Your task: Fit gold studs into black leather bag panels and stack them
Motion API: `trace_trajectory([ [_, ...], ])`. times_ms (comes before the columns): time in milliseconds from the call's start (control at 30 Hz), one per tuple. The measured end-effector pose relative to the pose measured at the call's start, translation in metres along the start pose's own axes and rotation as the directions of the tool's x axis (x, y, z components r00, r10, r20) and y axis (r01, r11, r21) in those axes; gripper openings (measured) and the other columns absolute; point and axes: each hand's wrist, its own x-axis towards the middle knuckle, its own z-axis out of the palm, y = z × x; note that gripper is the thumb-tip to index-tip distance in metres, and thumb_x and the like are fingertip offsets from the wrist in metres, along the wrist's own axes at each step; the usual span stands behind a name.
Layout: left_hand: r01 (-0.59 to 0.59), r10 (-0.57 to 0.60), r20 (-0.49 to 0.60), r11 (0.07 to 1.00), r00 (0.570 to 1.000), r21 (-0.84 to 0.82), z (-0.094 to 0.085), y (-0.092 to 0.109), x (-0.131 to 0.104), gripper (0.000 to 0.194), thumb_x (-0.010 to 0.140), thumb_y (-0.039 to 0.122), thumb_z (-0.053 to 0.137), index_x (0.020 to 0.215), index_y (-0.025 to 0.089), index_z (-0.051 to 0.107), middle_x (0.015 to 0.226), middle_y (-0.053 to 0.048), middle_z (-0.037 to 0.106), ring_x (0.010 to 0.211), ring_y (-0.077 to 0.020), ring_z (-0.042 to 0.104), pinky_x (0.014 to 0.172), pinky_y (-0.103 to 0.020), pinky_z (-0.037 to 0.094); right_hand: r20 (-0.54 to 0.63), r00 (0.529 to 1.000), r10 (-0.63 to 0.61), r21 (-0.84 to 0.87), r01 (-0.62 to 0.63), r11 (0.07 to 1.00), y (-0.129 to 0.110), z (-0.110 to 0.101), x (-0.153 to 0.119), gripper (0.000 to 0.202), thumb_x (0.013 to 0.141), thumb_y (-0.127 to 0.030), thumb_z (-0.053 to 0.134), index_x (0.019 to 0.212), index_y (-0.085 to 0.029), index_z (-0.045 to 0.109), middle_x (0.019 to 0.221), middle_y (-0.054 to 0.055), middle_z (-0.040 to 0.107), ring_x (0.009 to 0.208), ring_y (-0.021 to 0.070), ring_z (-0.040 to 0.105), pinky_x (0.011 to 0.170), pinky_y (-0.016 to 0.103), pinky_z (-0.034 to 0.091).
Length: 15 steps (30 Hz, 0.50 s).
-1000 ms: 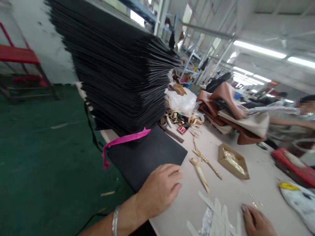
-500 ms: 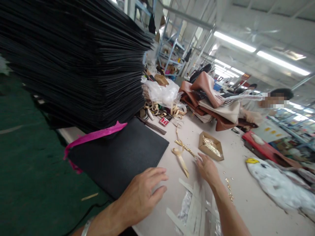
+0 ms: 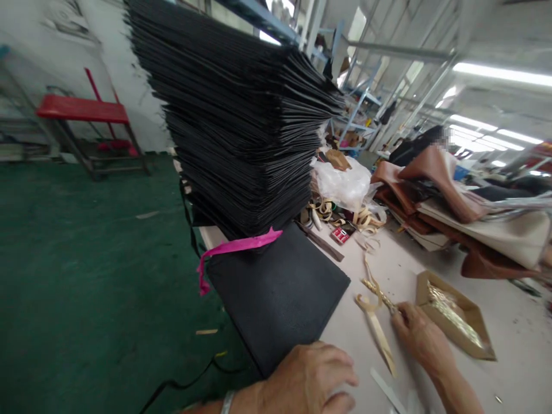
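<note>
Both of the worker's 2 hands are in view at the pale table [image 3: 349, 328]. The right hand [image 3: 420, 333] is at the near end of a narrow gold-coloured row [image 3: 376, 291], fingertips drawn in against it; whether they pinch the row or merely rest on it cannot be told. The row lies on the tabletop, between a folded beige strip [image 3: 378, 339] and an open carton tray [image 3: 476, 322] holding gold-coloured pieces [image 3: 452, 313]. The left hand [image 3: 310, 382] has its fingers loosely spread, thumb apart, nothing visible in its grasp; it is just beside the near corner of a flat black panel [image 3: 280, 293]. Risks noted, as judgement: a light or off-centre hold could let the row twist or shed parts, if these are separate; 1 small loose piece [image 3: 498, 398] lies near the lower right. The right forearm passes close to the tray, so a careless sweep could knock it and spill its contents. The panel's left side appears to reach the table's edge, and a push from the left hand could send it towards the green floor [image 3: 142, 270]. The tall black stack [image 3: 241, 132] behind has uneven edges; a bump could make its layers slide. A magenta strip [image 3: 241, 244] at its foot could snag if the panel is pulled.
</note>
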Motion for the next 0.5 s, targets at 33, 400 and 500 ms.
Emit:
trace_trajectory([
  [33,0.010,-0.010,-0.015,1.000,1.000,-0.020,-0.001,0.003,0.000,0.027,0.081,0.015,0.071,0.108,0.015,0.073,0.116,-0.011,0.074,0.109,-0.0212,0.069,0.102,-0.026,0.048,0.023,0.999,0.037,0.071,-0.039,0.997,-0.002,-0.003,0.001,0.026,0.077,-0.048,0.054,0.077,-0.024,0.064,0.073,0.005,0.065,0.069,0.0243,0.060,0.069,0.035,0.040],
  [400,0.261,-0.260,0.043,0.923,0.965,-0.284,-0.010,0.023,0.018,0.023,0.083,0.014,0.062,0.102,0.021,0.074,0.108,0.000,0.075,0.103,-0.0141,0.068,0.096,-0.022,0.048,0.166,0.862,0.480,0.588,-0.477,0.653,0.004,-0.008,0.012,0.022,0.084,-0.035,0.058,0.069,-0.019,0.057,0.060,-0.002,0.060,0.054,0.0133,0.056,0.053,0.025,0.043],
  [500,0.281,-0.280,0.046,0.914,0.959,-0.293,-0.006,0.022,0.020,0.026,0.082,0.014,0.060,0.102,0.022,0.074,0.107,0.000,0.075,0.101,-0.0149,0.068,0.096,-0.024,0.048,0.315,0.819,0.479,0.726,-0.533,0.434,0.006,-0.010,0.013,0.028,0.094,-0.039,0.058,0.076,-0.017,0.056,0.064,-0.005,0.056,0.052,0.0090,0.053,0.051,0.023,0.046],
])
